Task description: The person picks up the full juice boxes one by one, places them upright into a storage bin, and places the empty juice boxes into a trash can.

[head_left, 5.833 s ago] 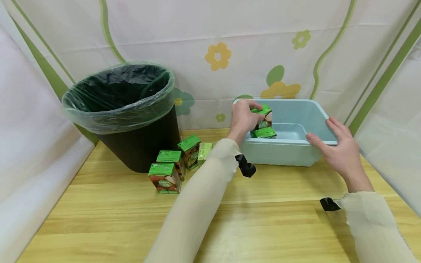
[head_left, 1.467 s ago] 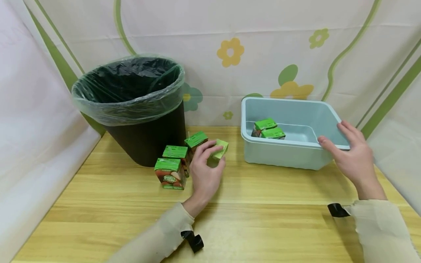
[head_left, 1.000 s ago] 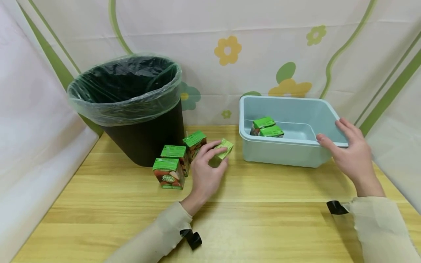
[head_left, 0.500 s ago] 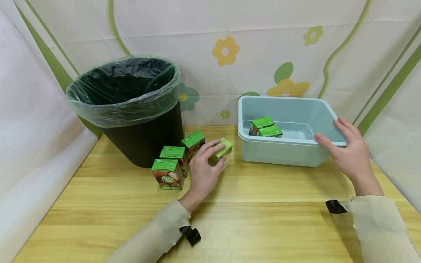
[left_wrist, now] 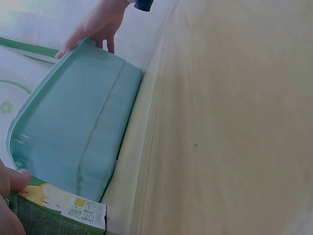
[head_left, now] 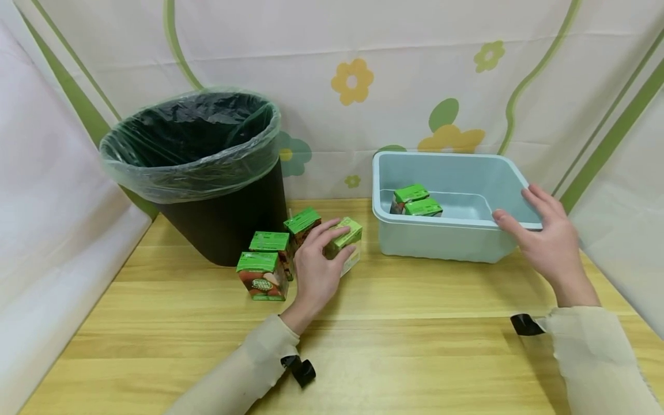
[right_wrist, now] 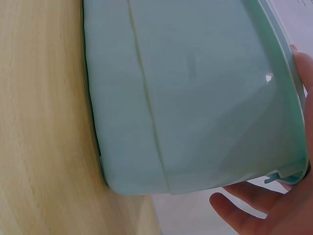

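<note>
Left hand (head_left: 317, 271) pinches a pale-green carton (head_left: 351, 230) between thumb and fingers, between 3 boxy green-topped cartons (head_left: 263, 282) and the tub (head_left: 436, 239). Right hand (head_left: 554, 248) grips the tub's near right corner, probably steadying it. Tub: smooth blue plastic, rounded corners, 2 boxes (head_left: 422, 207) inside, left. Bin (head_left: 233, 230): black; wrinkled translucent liner (head_left: 197, 181) folded over rim.

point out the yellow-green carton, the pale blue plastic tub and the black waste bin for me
Yellow-green carton (head_left: 354, 229): head view, on its top face.
Pale blue plastic tub (head_left: 441, 242): head view, on the outside of its front wall.
Black waste bin (head_left: 233, 223): head view, on its dark side wall.
</note>
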The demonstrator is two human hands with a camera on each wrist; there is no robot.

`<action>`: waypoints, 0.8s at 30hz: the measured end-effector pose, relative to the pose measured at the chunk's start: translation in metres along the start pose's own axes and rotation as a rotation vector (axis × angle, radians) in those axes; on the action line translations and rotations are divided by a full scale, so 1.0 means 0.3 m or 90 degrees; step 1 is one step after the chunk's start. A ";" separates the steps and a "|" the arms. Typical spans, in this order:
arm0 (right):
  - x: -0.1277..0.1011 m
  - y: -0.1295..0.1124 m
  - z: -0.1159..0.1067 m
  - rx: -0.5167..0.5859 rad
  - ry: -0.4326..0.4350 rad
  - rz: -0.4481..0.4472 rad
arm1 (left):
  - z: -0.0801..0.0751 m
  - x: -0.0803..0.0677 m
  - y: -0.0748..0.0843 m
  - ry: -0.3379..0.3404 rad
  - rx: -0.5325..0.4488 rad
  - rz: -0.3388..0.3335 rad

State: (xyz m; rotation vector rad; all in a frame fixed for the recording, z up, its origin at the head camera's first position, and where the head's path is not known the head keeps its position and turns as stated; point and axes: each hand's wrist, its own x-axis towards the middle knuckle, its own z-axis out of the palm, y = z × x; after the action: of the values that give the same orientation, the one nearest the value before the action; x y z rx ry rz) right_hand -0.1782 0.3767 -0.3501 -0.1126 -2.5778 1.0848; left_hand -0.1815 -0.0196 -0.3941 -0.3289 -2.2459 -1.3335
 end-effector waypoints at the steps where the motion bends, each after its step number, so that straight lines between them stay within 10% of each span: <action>1: 0.001 -0.001 -0.001 0.001 0.000 0.000 | 0.000 0.001 0.002 -0.002 0.003 -0.003; 15: -0.001 -0.010 0.005 0.001 -0.002 0.006 | -0.004 0.009 0.026 0.009 0.009 -0.062; 24: -0.001 -0.007 0.001 -0.001 -0.004 0.003 | -0.016 0.027 0.066 0.081 0.000 0.021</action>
State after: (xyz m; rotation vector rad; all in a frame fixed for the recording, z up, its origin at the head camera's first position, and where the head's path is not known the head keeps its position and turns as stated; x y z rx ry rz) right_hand -0.1780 0.3749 -0.3487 -0.1163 -2.5860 1.0866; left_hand -0.1780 -0.0144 -0.3732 -0.2731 -2.1261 -1.3005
